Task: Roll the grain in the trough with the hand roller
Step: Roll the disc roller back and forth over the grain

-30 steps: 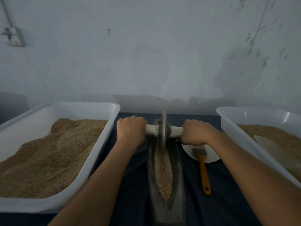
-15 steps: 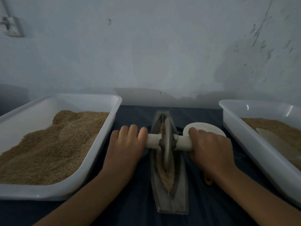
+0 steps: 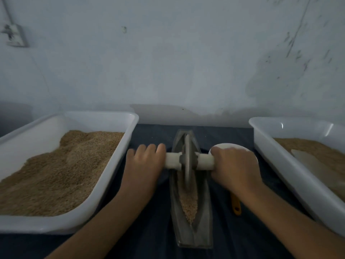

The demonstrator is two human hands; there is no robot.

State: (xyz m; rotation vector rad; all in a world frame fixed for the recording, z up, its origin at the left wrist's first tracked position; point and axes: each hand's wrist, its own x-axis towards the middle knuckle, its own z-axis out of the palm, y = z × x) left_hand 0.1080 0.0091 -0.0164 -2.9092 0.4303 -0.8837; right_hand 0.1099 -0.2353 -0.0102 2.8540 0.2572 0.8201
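Two hands work the roller [image 3: 187, 161], whose disc stands upright in the trough [image 3: 202, 217] at mid-tabletop, over the grain [image 3: 190, 204]. Left hand [image 3: 144, 165] presses its handle end with fingers extended, no clenched grip; right hand [image 3: 235, 169] curls around the other end. Bins [image 3: 104, 186] of grain flank them.

Left tray [image 3: 104, 186] and right tray [image 3: 291, 171] cut off by the frame edges. Brush [image 3: 235, 203] mostly hidden behind the right hand [image 3: 235, 168], bristles unseen. White dish [image 3: 226, 146] largely covered too. Roller handle [image 3: 172, 162] ends buried in both grips. Left hand [image 3: 144, 165] motion-blurred.
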